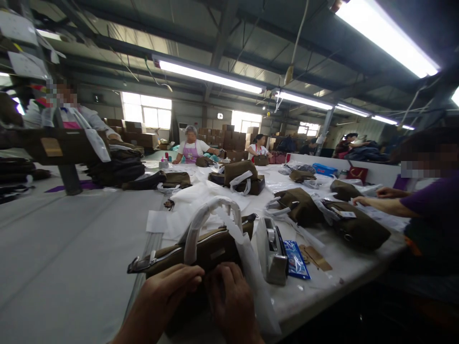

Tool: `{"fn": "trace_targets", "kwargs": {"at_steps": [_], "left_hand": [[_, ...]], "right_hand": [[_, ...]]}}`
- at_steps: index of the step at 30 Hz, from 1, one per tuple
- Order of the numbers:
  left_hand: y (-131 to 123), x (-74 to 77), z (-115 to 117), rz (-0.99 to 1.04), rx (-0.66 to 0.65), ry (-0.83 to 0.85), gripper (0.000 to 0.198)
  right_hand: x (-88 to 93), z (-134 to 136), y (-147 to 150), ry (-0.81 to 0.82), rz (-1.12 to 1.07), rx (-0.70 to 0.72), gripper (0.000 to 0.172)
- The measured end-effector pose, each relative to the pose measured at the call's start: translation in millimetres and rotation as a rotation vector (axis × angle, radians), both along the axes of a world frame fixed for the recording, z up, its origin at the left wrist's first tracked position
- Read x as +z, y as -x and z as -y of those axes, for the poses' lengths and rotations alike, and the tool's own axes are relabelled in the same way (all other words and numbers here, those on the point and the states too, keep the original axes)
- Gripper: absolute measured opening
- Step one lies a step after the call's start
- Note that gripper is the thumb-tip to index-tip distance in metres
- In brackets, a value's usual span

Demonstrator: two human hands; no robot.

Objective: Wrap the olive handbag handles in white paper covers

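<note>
An olive-green handbag (211, 249) stands on the table right in front of me. Its zipper runs along the top, and its raised handle (193, 224) is wrapped in white material. A long white strip (253, 272) hangs down at the bag's right side. My left hand (167, 289) is at the front panel near the handle's base, thumb and fingers pressed together. Close beside it, my right hand (229, 294) has its fingers curled against the same panel. Whatever the fingertips pinch is hidden.
A tape dispenser (272, 253) stands right of the bag, beside a blue packet (296, 259) and brown tags (315, 257). White sheets (186, 203) lie behind it. More olive bags (299, 205) are spread over the table (71, 258). A co-worker's hands (373, 200) touch bags at right; other people stand farther back.
</note>
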State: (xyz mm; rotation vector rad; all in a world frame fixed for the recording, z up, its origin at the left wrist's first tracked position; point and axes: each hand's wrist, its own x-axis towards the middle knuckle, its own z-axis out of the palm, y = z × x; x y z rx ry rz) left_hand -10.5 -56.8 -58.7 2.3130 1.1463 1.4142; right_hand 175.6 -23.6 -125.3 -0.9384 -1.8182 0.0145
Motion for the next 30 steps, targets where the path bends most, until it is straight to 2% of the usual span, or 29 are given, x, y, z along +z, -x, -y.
{"fn": "trace_targets", "kwargs": {"at_steps": [3,5,9,12,16,24,30], "left_hand": [[-1,-1.0,1,-0.025,-0.016,-0.006,0.029],[-2,-1.3,2,-0.054,0.005,-0.023,0.034],[-4,-4.3,1,-0.099,0.043,-0.046,0.033],[-6,-6.7,1,-0.092,0.032,-0.046,0.028],[-8,-7.3,0,-0.038,0.105,-0.084,0.017],[-11,-7.9,3,-0.100,0.066,0.005,0.016],[-10,-14.2,3,-0.138,0.101,0.020,0.014]], "right_hand": [[-1.8,2,-1,0.038,-0.123,0.054,0.009],[1.7,4,-2,0.137,-0.208,0.117,0.009],[13.0,7,-4,0.438,-0.371,0.217,0.010],[16.1,7,-4,0.533,-0.522,0.289,0.015],[15.3,6,-3,0.557,-0.613,0.335,0.017],[20.3,10,-2,0.536,-0.614,0.337,0.019],[8.8,6,-2,0.549,-0.564,0.372,0.018]]}}
